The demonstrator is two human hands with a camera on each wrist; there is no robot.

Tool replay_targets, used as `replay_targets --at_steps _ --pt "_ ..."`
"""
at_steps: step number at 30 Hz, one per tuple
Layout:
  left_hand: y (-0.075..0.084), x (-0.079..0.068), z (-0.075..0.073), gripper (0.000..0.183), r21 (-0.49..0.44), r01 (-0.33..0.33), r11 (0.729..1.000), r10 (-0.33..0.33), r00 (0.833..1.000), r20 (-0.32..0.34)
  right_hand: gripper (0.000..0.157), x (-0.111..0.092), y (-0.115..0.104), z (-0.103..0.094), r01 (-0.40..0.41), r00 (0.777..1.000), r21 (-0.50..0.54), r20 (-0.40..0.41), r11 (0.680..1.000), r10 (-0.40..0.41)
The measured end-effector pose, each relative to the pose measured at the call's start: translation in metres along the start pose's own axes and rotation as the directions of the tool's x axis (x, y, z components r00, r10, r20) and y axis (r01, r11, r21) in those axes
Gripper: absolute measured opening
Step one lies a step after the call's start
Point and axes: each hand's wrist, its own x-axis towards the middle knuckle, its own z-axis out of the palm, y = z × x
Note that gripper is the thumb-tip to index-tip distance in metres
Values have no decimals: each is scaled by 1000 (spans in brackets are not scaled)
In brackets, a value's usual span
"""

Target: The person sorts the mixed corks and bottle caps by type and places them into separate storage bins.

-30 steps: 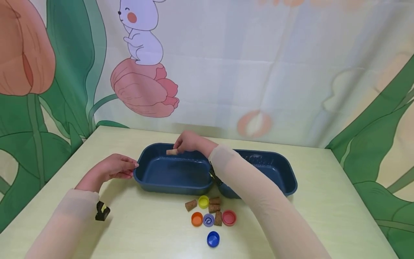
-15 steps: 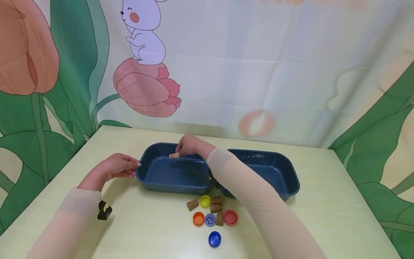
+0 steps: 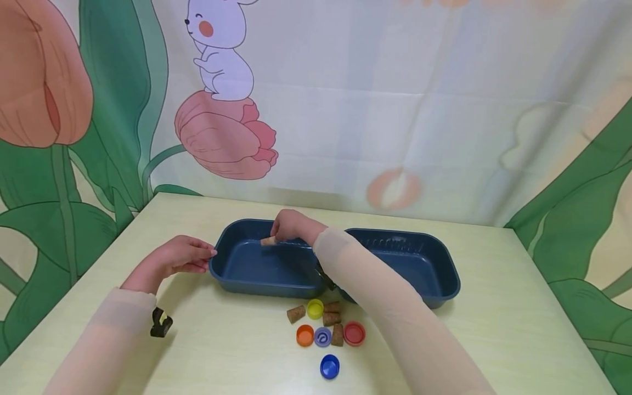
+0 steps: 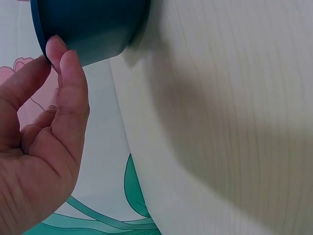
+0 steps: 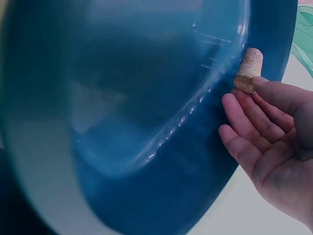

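My left hand (image 3: 180, 255) pinches the left end rim of a dark blue tray (image 3: 266, 288); the left wrist view shows thumb and fingertips at the edge of its wall (image 4: 98, 34). Inside that tray's far side, my right hand (image 3: 292, 225) holds a cork stopper (image 3: 268, 241). Up close in the right wrist view, thumb and fingers pinch one end of the cork (image 5: 249, 68), just above the blue inner wall. Whether the cork touches the tray cannot be told. The right forearm hides part of a second blue tray (image 3: 441, 296).
In front of the trays lie several corks (image 3: 296, 314) among bottle caps: yellow (image 3: 315, 309), orange (image 3: 305, 335), purple (image 3: 323, 337), red (image 3: 354, 333) and blue (image 3: 329, 366). A printed curtain (image 3: 336, 126) hangs behind the pale table (image 3: 222, 351).
My right hand has lowered slightly with the cork, deeper into the left tray. The left hand stays at the rim. The whole view has shifted a little.
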Motion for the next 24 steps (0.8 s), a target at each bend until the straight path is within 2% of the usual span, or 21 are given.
replay_targets --at_steps 6,11,15,19,22,24 --pt "1 -1 1 39 4 -8 1000 8 1000 8 20 -15 -5 0 37 999 -18 -16 999 -37" --pt "1 0 0 40 2 -8 1000 8 1000 8 21 -8 -4 2 3 1000 -15 9 1000 -3" --pt "1 1 0 41 6 0 1000 0 1000 -1 23 8 -1 7 -54 997 -46 48 997 56" --pt "1 0 1 41 6 3 1000 -3 1000 -3 19 59 28 30 -44 994 -46 96 998 48" --pt "1 -1 1 40 -7 -6 1000 6 1000 2 13 104 54 55 -37 995 -55 87 998 42" --pt "1 -2 1 40 -14 -10 1000 10 1000 3 13 118 61 64 -60 994 -70 91 996 66"
